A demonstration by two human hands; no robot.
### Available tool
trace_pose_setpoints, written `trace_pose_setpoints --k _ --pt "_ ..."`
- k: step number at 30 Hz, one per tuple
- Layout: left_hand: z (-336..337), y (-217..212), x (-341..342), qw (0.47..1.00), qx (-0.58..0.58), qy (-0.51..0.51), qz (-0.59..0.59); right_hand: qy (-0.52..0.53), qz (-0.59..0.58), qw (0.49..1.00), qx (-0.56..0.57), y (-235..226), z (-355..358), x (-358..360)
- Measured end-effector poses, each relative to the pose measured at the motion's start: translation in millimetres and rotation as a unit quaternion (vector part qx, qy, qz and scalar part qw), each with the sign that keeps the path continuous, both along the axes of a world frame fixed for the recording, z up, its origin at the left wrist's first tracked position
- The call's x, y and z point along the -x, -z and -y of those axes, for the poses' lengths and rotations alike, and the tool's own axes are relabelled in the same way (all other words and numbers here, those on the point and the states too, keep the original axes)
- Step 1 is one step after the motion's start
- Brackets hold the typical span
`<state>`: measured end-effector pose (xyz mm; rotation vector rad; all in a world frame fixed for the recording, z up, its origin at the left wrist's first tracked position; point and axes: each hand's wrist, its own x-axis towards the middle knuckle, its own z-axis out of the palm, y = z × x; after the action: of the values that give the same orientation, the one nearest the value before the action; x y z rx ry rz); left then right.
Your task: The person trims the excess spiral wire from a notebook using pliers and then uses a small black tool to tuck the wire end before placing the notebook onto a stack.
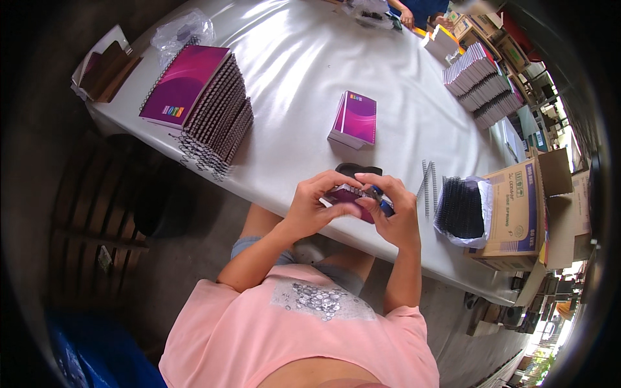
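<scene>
A small purple notebook (364,213) with a wire spiral along its edge is held up near the table's front edge. My left hand (318,205) closes on its left side, thumb across the cover. In my right hand (400,210) is a small tool with blue handles (386,207), its front against the spiral; the fingers partly hide it, so its exact kind is unclear. Just behind my hands lies a black curved object (350,170). Farther back sits a short stack of small purple notebooks (355,119).
A tall stack of purple spiral notebooks (194,97) stands left, near a plastic bag (186,31) and an open carton (107,68). Loose wire spirals (428,187), a bundle of black spirals (460,208) and a cardboard box (511,210) are right. Another person's hand (407,17) shows far back.
</scene>
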<state>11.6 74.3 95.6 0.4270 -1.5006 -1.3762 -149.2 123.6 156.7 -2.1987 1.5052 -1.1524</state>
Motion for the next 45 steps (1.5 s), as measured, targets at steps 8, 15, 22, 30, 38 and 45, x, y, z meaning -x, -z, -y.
trace_pose_setpoints --k 8,15,22,30,38,45 --pt "13.7 9.3 -20.0 0.971 0.057 -0.231 0.022 0.152 0.123 0.981 -0.004 7.8 -14.9 -18.8" --pt "22.8 4.5 -44.2 0.878 0.259 -0.39 0.098 0.109 -0.043 0.992 0.05 17.1 -12.3 -63.7" --pt "21.7 0.0 -49.7 0.838 0.321 -0.424 0.12 0.097 -0.051 0.994 0.02 9.9 -11.9 -69.0" --pt "18.3 1.5 -46.0 0.802 0.391 -0.437 0.11 -0.209 0.575 0.625 -0.485 15.5 -17.5 -48.3" --pt "15.0 -8.5 -31.9 0.901 0.04 -0.4 -0.16 0.212 -0.114 0.955 -0.171 61.1 -31.0 -23.4" --pt "-3.5 -20.2 -36.8 0.931 -0.098 -0.277 -0.219 0.266 -0.129 0.933 -0.203 91.2 -29.8 12.4"
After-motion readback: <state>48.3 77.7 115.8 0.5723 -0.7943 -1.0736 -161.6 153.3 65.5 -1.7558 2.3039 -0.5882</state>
